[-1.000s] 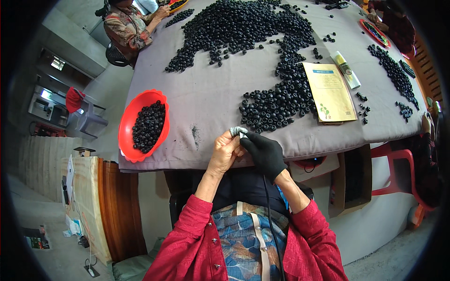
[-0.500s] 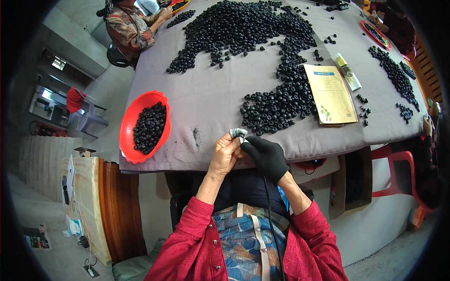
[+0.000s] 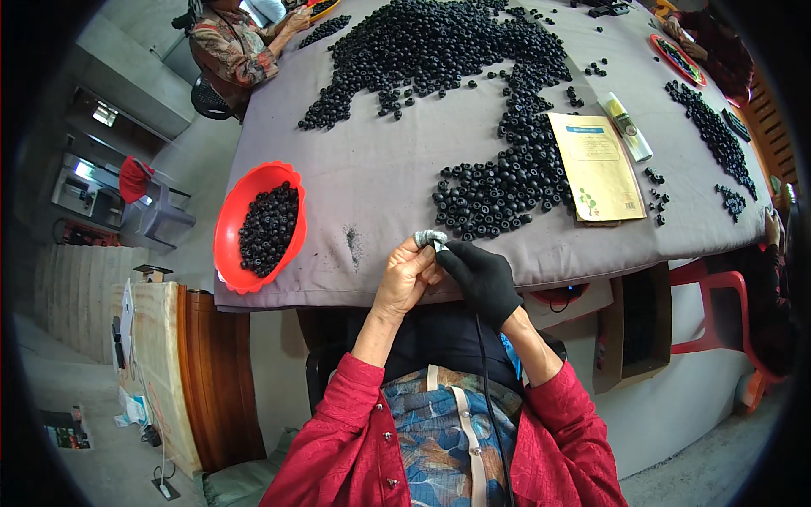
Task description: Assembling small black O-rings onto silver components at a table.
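Observation:
My left hand [image 3: 405, 275] is bare except for a light grey knitted finger cover [image 3: 430, 237] on its index finger. Its fingers are pinched together at the table's front edge; whatever they hold is hidden. Against it works my right hand [image 3: 483, 281] in a black glove, closed on a small pale, pointed tool [image 3: 438, 246] whose kind is too small to tell. Just beyond both hands lies a spread of black, round, bead-like pieces [image 3: 486, 198], many showing a hollow in the middle. A red scalloped bowl [image 3: 226, 241] to the left contains more black pieces.
A large heap of black pieces [image 3: 414, 42] covers the far middle of the grey tablecloth [image 3: 380, 169]. Right of centre lie a yellow packet [image 3: 596, 169] and a white tube [image 3: 625, 127]. Other people sit at the far left [image 3: 232, 55] and right. A black cable [image 3: 486, 380] hangs down my front.
Both hands stay pinched together at the same spot, with only a tiny shift of the fingers. At the far right, another person's hand has moved slightly beside a red tray.

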A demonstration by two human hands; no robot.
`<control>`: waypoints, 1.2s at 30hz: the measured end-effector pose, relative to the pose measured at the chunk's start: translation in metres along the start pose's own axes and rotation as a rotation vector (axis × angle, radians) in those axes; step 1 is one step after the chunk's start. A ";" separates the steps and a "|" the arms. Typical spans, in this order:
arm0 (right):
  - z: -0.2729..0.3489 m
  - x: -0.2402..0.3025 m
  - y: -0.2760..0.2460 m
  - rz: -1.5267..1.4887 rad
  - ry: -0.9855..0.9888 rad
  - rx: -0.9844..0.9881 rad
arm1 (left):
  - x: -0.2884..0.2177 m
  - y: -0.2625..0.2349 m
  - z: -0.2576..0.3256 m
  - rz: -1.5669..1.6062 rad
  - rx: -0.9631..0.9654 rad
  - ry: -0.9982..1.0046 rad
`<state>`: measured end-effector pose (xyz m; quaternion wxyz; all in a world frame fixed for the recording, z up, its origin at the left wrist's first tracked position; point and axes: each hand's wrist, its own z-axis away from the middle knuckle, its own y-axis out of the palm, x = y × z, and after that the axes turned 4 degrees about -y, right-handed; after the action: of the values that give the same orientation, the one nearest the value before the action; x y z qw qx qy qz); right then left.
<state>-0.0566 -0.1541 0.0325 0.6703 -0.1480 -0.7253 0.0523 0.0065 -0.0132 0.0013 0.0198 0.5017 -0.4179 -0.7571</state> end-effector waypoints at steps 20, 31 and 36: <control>-0.001 -0.006 -0.002 -0.035 -0.038 0.012 | -0.002 0.000 0.002 0.022 -0.008 -0.036; -0.003 -0.006 -0.002 0.010 -0.048 -0.003 | -0.001 -0.002 0.002 0.008 -0.008 -0.031; -0.001 0.000 0.000 -0.014 -0.015 -0.034 | -0.002 -0.003 0.003 0.060 0.004 -0.051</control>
<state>-0.0555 -0.1547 0.0325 0.6626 -0.1539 -0.7321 0.0363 0.0063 -0.0092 0.0012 0.0308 0.4693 -0.4348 -0.7680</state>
